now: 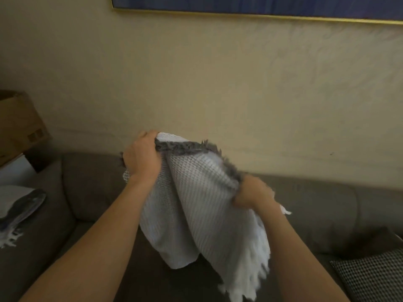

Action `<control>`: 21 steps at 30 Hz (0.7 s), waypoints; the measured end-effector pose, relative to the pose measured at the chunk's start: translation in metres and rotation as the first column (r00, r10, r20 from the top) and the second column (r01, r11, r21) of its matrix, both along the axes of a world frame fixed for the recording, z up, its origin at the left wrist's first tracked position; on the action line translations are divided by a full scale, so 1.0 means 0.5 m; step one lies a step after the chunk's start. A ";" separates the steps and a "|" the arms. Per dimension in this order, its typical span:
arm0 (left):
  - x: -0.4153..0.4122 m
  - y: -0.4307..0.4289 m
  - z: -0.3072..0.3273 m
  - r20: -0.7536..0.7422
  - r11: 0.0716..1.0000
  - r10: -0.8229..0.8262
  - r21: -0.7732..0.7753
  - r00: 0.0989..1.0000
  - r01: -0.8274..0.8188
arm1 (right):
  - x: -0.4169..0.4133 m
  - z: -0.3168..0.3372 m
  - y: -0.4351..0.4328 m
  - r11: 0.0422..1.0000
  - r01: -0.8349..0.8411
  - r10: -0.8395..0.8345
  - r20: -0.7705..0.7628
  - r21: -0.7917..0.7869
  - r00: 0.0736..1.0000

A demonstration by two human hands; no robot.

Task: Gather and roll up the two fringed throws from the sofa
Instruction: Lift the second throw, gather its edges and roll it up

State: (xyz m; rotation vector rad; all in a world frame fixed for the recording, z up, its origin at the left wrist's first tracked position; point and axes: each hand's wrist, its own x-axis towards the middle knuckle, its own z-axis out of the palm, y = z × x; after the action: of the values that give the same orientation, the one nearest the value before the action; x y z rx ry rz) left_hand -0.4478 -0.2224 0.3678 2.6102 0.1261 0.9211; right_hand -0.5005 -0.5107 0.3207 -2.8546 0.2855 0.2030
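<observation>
left hand (141, 155): fingers curled tight round the top edge of the white waffle-weave throw with grey fringe (196, 203)
right hand (253, 192): gripping the same edge lower down, kinda blurry
throw: held up over the grey-brown fabric sofa (91, 182), fringe dangling
other fringed white-and-grey throw (19, 205): lying on the sofa's left seat
brown cardboard box (19, 123): behind that

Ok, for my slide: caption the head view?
A white fringed throw gripped by left hand and right hand over the grey sofa; second throw lies aside.

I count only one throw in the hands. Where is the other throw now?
In the head view the other throw lies at the far left on the sofa, below the cardboard box, well left of the held throw.
</observation>
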 end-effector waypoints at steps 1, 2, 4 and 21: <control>-0.002 -0.001 0.000 0.006 1.000 -0.009 -0.004 1.000 0.009 | -0.006 0.002 0.004 0.989 0.148 -0.148 0.190 0.012 0.971; -0.003 -0.004 0.001 0.014 1.000 -0.020 -0.006 1.000 0.020 | -0.013 0.000 0.006 0.968 0.245 -0.247 0.344 0.050 0.906; -0.008 -0.009 0.006 0.026 1.000 -0.026 -0.010 0.999 0.026 | -0.013 -0.014 0.004 0.962 0.239 -0.274 0.425 0.136 0.863; -0.001 -0.020 0.008 -0.182 0.987 -0.061 0.136 0.981 0.087 | -0.009 -0.045 -0.032 0.806 0.224 -0.496 0.420 0.547 0.760</control>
State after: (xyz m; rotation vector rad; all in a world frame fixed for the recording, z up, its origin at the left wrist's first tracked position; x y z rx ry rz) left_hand -0.4481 -0.2325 0.3718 2.8072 0.0085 0.6944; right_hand -0.5050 -0.5270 0.2983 -2.1804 0.5832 -0.5536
